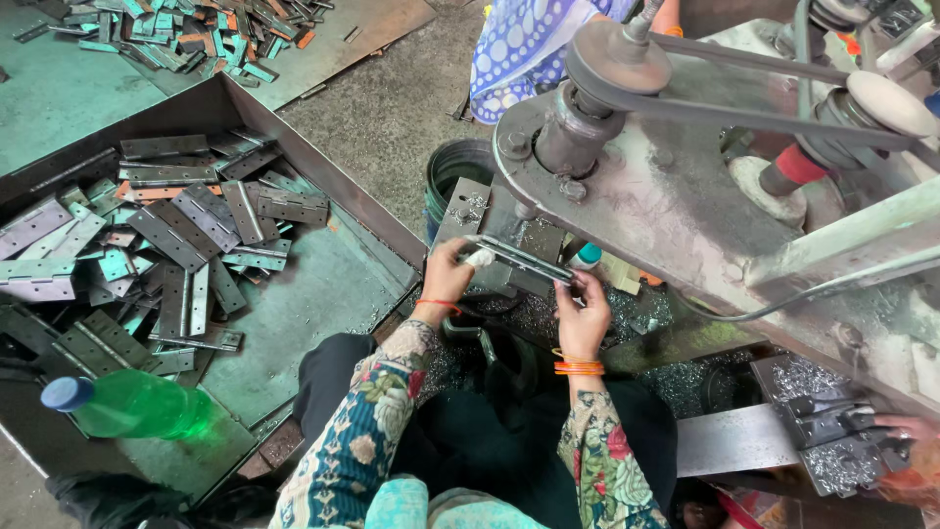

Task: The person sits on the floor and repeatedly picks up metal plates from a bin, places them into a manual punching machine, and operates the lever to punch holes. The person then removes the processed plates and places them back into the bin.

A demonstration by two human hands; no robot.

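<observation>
My left hand (448, 277) and my right hand (585, 315) each grip one end of a long grey metal hinge (521, 260). The hinge lies across the small work plate (470, 211) of a belt-driven drilling machine (666, 186), under its spindle. A white wrap covers a fingertip of my left hand. Metal shavings (534, 313) lie around the plate and below my hands.
A large metal tray (323, 294) on my left holds several loose hinges (186, 235) and a green bottle with a blue cap (132, 404). More hinges are piled at the top left (196, 34). A dark bucket (455, 167) stands behind the plate. Another person's hand (906, 431) shows at the right edge.
</observation>
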